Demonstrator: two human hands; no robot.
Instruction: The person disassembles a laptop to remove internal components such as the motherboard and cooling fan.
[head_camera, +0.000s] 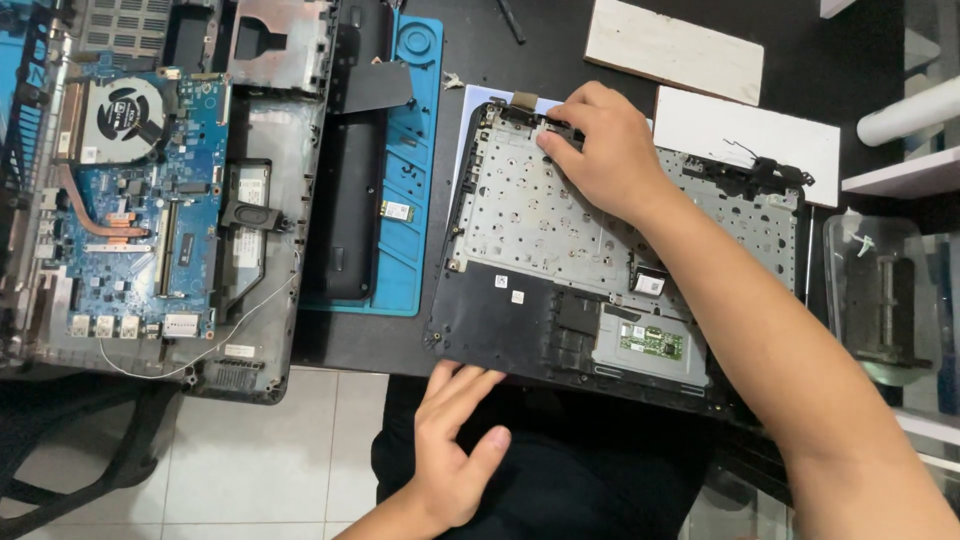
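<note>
Left hand (455, 440) nearest: fingers spread flat, tips touching the near edge of the black plastic laptop palmrest shell (500, 310), which lies inside-up on the black table (540, 50), overhanging its near edge. Silver metal keyboard backplate (530, 215) fills the shell's far half; green touchpad circuit board (651, 341) sits near-right. Right hand (600, 150) reaches across, fingertips bunched and pressed on the black hinge bracket (525, 115) at the far-left corner. Left of it: blue silicone repair mat (405, 170), then open grey laptop base with blue motherboard (140, 200) and round black fan (128, 108). Two white boards (675, 45) farthest.
</note>
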